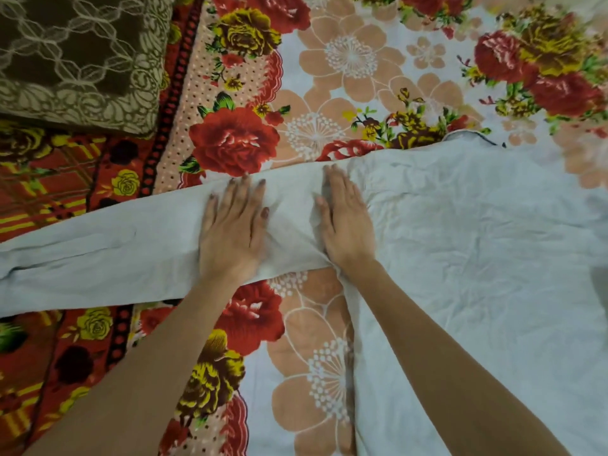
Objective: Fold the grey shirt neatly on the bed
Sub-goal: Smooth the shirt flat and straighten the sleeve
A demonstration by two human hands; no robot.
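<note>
The grey shirt (477,251) lies spread flat on the bed, its body filling the right half of the view. One long sleeve (98,258) stretches straight out to the left edge. My left hand (232,232) presses flat on the sleeve close to the shoulder, fingers straight and spread. Just to its right, my right hand (343,222) lies flat on the shoulder seam with fingers together. The cloth between the two hands is slightly bunched. The collar (470,136) peeks out at the shirt's far edge.
A floral bedsheet (345,77) with red roses and peach flowers covers the bed. A brown patterned pillow (75,57) sits at the far left corner. A red checked floral cloth (49,179) lies along the left side.
</note>
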